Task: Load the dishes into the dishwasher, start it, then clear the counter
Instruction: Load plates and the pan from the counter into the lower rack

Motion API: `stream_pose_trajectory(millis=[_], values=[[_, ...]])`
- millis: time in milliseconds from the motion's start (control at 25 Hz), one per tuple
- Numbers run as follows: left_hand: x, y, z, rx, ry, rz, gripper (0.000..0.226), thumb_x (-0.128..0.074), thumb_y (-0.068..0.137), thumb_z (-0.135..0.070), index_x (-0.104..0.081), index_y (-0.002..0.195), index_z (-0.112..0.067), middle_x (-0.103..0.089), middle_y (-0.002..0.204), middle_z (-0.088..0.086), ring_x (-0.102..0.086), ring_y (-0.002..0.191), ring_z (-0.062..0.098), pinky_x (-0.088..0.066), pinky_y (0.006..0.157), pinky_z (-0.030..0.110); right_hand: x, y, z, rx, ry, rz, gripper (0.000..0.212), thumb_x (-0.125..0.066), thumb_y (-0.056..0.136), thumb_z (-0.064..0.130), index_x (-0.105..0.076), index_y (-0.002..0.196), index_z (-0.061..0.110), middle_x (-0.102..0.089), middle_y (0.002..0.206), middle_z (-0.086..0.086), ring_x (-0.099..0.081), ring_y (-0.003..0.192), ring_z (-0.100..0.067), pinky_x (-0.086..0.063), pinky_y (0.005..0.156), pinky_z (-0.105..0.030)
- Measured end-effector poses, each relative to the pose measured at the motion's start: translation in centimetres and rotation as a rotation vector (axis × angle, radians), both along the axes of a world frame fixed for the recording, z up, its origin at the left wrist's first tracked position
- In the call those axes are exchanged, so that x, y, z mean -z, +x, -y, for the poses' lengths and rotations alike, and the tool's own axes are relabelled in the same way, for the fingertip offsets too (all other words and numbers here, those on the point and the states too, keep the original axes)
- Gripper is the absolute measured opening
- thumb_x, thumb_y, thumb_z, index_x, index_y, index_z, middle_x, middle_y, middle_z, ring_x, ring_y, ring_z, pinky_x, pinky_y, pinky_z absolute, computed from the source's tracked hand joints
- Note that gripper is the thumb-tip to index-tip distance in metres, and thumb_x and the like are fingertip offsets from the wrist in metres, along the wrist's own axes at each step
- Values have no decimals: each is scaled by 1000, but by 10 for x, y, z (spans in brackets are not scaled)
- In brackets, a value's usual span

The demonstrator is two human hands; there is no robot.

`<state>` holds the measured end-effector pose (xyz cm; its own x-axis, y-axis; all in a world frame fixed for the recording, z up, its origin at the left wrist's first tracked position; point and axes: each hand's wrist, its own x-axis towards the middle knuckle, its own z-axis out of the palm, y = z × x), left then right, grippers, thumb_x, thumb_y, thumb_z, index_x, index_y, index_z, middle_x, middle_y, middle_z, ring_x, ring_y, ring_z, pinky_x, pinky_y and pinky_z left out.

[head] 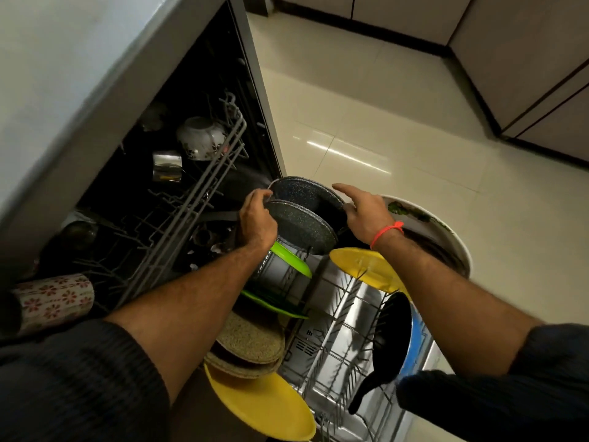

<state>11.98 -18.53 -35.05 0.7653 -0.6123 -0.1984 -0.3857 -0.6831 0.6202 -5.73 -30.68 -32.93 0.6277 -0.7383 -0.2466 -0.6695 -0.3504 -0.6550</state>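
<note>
Over the pulled-out lower rack (334,317), your left hand (256,223) grips the rim of a speckled dark pan (301,226) standing on edge at its twelve o'clock end. Your right hand (366,212) hovers released beside a second speckled pan (306,193). Glossy cream floor tiles (366,122) stretch toward one o'clock, edged by beige cabinets (526,59).
</note>
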Motion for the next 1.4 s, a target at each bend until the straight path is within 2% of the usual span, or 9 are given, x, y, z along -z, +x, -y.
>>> stream_pose_trajectory(millis=[160,320,480,640,760,920,1160,1280,1400], values=[[-53,-25,-54,12,-56,13,42,-53,92,10,-63,126,-13,-55,144,3,-51,131,24,-39,101,24,-47,-45,-40,-2,26,98,44,-52,91,-4,-63,130,14,-70,120,-10,-63,115,-27,-36,95,-15],[-150,-72,-131,-11,-140,-4,40,-54,94,7,-63,128,-12,-57,135,-8,-52,130,17,-29,101,7,-128,-80,-109,-87,110,161,40,-51,92,-6,-64,127,10,-70,119,-8,-64,115,-24,-37,96,-13],[-243,-127,-223,0,-156,52,40,-58,91,5,-62,129,-8,-62,135,7,-55,129,23,-33,112,21,-211,-94,-188,-246,171,191,38,-48,97,0,-61,131,12,-68,123,-8,-63,115,-23,-47,101,-31],[-307,-167,-325,-187,-177,111,43,-60,90,5,-61,131,-8,-62,136,9,-57,127,28,-39,114,35,-286,-85,-267,-420,197,239,38,-46,95,-5,-61,129,7,-69,121,-10,-62,114,-21,-45,102,-25],[-334,-180,-412,-260,-176,180,46,-60,89,5,-60,133,-11,-58,140,7,-53,132,25,-39,116,40,-319,-66,-331,-538,197,312,38,-50,92,-4,-65,124,11,-72,112,-2,-65,106,-8,-49,101,-35],[-346,-187,-538,-410,-191,274,49,-63,89,4,-60,134,-17,-53,144,4,-47,138,21,-37,117,40,-344,-34,-434,-668,264,408,39,-47,93,1,-65,122,19,-74,106,2,-67,96,0,-52,96,-29],[-371,-174,-737,-717,-221,334,47,-62,91,0,-60,135,-16,-50,146,3,-45,137,20,-36,116,33,-380,37,-629,-875,359,439,44,-51,93,2,-63,116,37,-73,101,11,-70,88,-14,-54,87,-29],[-388,-170,-828,-890,-218,400,47,-62,92,-3,-59,136,-17,-50,146,2,-42,138,15,-33,118,31,-396,63,-723,-994,433,422,42,-54,93,0,-64,118,32,-74,103,11,-67,84,-4,-52,82,-26],[-404,-174,-904,-1034,-215,436,46,-62,95,-6,-57,138,-20,-47,148,-1,-37,140,9,-29,119,26,-409,84,-805,-1083,510,415,40,-53,94,-2,-63,120,26,-73,106,4,-69,100,-13,-53,94,-32]])
